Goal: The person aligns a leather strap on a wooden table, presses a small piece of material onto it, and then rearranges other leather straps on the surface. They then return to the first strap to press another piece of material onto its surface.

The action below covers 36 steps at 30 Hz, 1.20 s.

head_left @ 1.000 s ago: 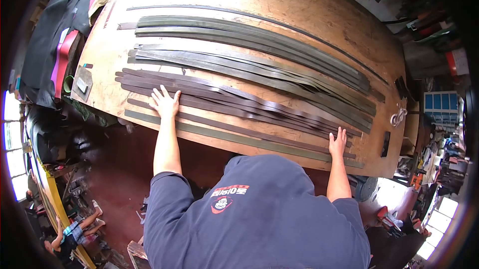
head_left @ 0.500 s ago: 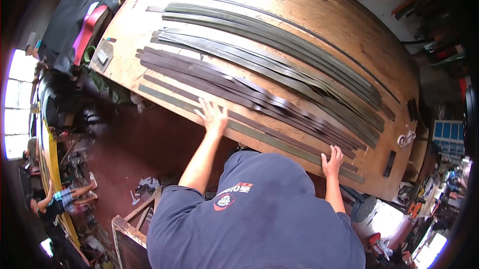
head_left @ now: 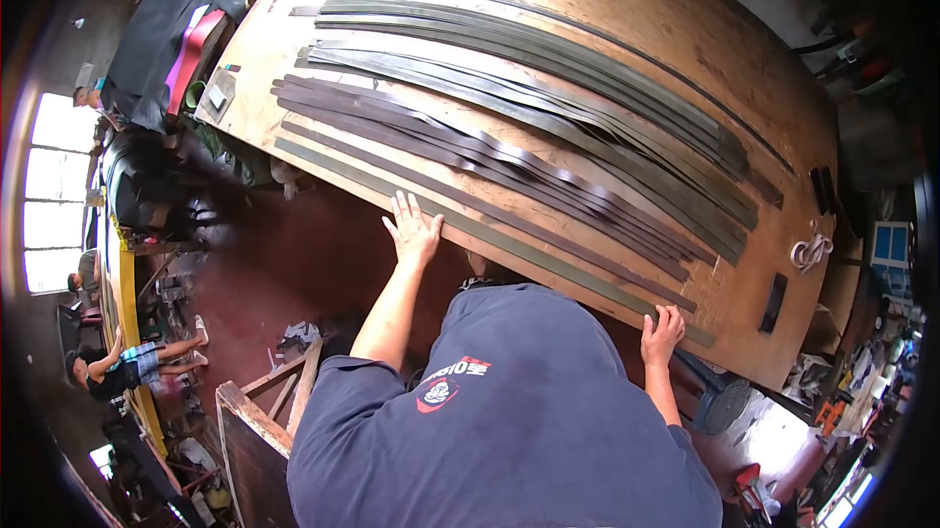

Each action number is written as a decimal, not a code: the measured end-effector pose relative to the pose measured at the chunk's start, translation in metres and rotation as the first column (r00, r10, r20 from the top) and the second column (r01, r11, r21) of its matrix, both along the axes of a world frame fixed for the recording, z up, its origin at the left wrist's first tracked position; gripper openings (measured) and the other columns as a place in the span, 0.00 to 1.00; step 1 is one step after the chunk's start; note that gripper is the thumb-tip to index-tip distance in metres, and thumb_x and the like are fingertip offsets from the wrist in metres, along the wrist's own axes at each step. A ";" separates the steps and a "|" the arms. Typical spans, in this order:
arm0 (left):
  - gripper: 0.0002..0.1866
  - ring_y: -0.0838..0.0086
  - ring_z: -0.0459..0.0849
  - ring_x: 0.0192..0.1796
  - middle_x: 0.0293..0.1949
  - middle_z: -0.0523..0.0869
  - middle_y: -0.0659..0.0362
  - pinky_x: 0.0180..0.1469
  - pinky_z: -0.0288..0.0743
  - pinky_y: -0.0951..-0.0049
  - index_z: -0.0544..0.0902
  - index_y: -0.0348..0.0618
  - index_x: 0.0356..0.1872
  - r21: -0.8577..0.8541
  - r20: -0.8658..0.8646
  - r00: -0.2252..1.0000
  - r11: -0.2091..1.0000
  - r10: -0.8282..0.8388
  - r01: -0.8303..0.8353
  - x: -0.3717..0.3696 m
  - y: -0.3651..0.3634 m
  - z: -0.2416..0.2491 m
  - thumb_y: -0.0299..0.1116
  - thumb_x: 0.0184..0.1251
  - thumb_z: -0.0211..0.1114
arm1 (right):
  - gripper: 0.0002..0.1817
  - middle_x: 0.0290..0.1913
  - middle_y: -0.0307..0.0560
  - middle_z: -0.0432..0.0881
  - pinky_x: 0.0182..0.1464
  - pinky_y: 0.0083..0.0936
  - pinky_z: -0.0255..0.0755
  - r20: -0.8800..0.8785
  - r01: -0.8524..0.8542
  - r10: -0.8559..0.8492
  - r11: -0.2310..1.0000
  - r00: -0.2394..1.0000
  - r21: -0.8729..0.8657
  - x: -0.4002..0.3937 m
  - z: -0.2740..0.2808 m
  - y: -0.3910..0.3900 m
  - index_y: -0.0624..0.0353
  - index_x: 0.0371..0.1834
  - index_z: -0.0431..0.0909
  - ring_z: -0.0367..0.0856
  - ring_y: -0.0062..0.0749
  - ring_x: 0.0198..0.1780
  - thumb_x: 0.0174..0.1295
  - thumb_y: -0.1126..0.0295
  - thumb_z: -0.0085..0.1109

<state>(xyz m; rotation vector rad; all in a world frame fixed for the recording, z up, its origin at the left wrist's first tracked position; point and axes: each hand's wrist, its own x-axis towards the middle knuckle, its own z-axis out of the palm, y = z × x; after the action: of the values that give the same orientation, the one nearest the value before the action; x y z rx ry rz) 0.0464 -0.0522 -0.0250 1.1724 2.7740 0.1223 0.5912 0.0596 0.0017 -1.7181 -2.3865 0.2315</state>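
My left hand [head_left: 413, 229], fingers spread, is at the near edge of the wooden table, beside the nearest narrow green strip [head_left: 509, 246]. Farther right at the same edge is my right hand [head_left: 665, 334], its fingers a little bent and its thumb apart, near the right part of that green strip. Whether the fingertips press on the strip is hard to make out. Just beyond lies a single dark brown strip [head_left: 548, 233]. Behind it are a bundle of brown strips [head_left: 411, 134] and two bundles of green-grey strips, one in the middle [head_left: 470, 95] and one farther back [head_left: 509, 50].
The strips lie along the wooden table [head_left: 685, 0]. A pair of white-handled scissors [head_left: 811, 252] and a dark flat piece [head_left: 774, 303] are at its right end. A wooden frame [head_left: 257, 420] stands left of me. Another person [head_left: 122, 371] is at the far left.
The view has shifted slightly, with the strips sitting a little higher in it. Both hands have drawn back from the strips toward the table's near edge.
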 end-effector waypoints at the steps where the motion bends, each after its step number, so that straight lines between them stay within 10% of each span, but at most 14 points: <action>1: 0.46 0.54 0.41 0.80 0.77 0.46 0.45 0.73 0.40 0.36 0.54 0.34 0.74 -0.010 0.010 1.000 1.000 0.007 -0.007 0.004 -0.001 0.005 0.61 0.68 0.53 | 0.20 0.56 0.48 0.69 0.66 0.47 0.55 -0.021 -0.013 0.013 1.000 1.000 0.007 0.005 -0.001 -0.001 0.54 0.54 0.74 0.65 0.47 0.63 0.60 0.61 0.62; 24: 0.43 0.57 0.44 0.79 0.77 0.46 0.50 0.76 0.46 0.51 0.55 0.43 0.74 0.188 0.233 0.941 0.937 0.247 -0.293 -0.005 -0.013 0.010 0.54 0.65 0.60 | 0.20 0.55 0.51 0.71 0.62 0.52 0.57 0.015 -0.169 0.168 0.981 0.986 0.099 0.034 -0.018 0.017 0.54 0.53 0.76 0.67 0.50 0.60 0.60 0.56 0.58; 36: 0.40 0.53 0.48 0.77 0.76 0.49 0.46 0.74 0.51 0.47 0.56 0.43 0.74 0.354 0.363 0.769 0.685 0.527 -0.637 -0.179 -0.036 -0.017 0.54 0.68 0.57 | 0.15 0.49 0.54 0.75 0.49 0.34 0.75 -0.555 -0.717 0.565 0.692 0.611 -0.084 -0.382 0.061 0.043 0.61 0.50 0.77 0.77 0.49 0.49 0.59 0.75 0.63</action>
<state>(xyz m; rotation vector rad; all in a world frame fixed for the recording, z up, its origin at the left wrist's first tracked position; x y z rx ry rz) -0.1321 -0.0879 -0.0418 0.2127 2.8541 0.9641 0.2097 0.1022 0.0628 -0.6130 -2.5160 1.0528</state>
